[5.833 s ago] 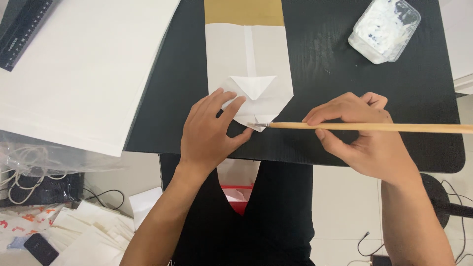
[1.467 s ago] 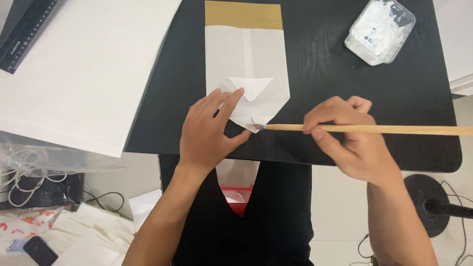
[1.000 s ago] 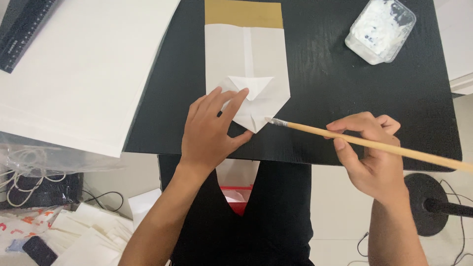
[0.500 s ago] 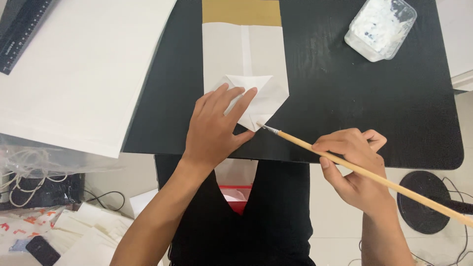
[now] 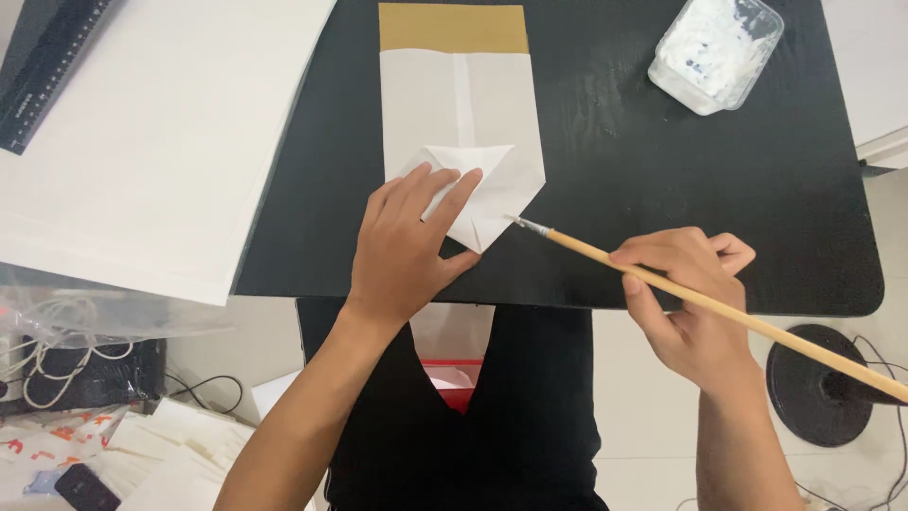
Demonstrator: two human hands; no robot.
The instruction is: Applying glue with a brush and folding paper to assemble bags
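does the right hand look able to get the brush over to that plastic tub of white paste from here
Probably yes. The right hand holds the brush, and only bare black table lies between it and the plastic tub; the left hand rests on the folded paper, aside.

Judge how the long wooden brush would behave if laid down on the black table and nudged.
The brush looks thin and round, so it would probably roll. It seems stiff: it stays straight along its length in the right hand. It is likely light, since fingertips alone carry it above the table.
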